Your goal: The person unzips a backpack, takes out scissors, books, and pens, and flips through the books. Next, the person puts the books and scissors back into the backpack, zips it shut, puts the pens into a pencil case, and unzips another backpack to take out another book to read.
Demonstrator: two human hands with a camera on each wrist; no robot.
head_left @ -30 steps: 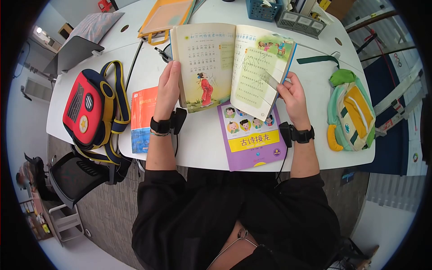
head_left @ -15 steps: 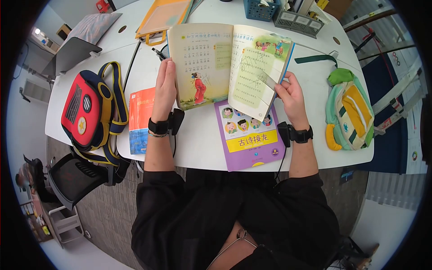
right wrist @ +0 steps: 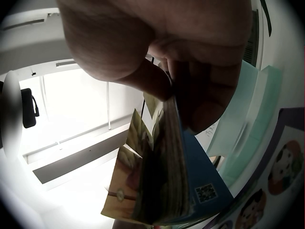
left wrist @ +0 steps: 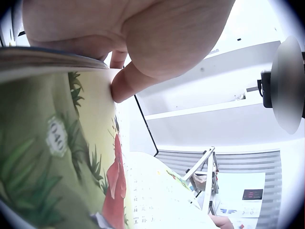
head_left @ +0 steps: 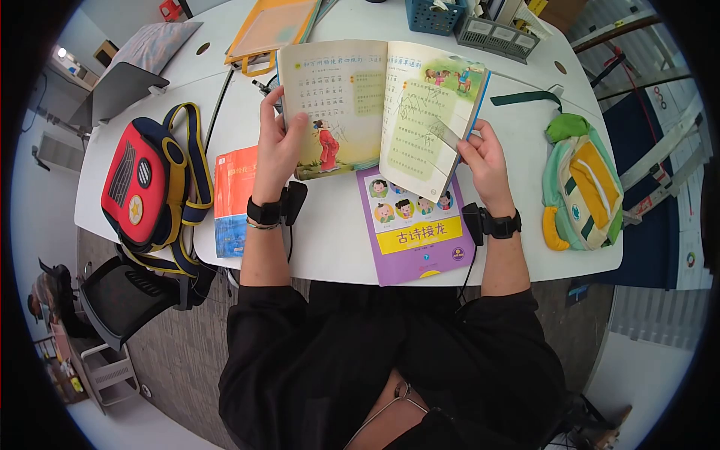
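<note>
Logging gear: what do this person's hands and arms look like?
The left hand and right hand are ungloved. Each has a black wrist strap, black boxy device and dark cable; the left adds a slim bracelet. Black sleeves are loose, roughly elbow-length.

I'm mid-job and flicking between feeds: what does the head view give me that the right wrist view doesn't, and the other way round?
Head view only: the red backpack, the black chair and the red-robed figure on the left page.
Right wrist view only: the QR code on the blue cover.
Both: the right hand gripping the open book, plus the purple book.
</note>
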